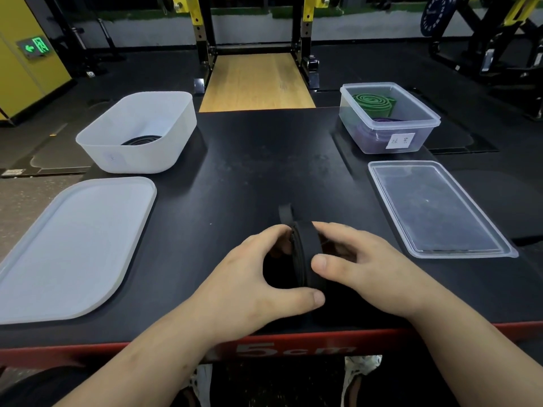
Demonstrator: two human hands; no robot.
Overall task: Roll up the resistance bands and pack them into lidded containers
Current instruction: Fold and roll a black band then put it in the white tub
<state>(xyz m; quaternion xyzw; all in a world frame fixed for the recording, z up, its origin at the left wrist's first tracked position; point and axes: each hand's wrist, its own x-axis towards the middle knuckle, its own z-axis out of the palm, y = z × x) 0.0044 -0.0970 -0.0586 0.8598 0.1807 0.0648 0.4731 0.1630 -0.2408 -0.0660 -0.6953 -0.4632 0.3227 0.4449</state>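
Atop a black gym platform (249,171): white tub (141,160), clear tub (349,113), white lid (73,248), clear lid (435,207). Left hand (249,277) and right hand (367,265) clasp one rolled black band (305,254).

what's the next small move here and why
Probably wind the loose tail onto the black band roll, which the left hand and right hand hold on edge. The tail sticks out on the far side, so the roll looks unfinished for the white tub, where a coiled black band lies.

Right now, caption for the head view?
A rolled black band gripped between left hand and right hand on the table.
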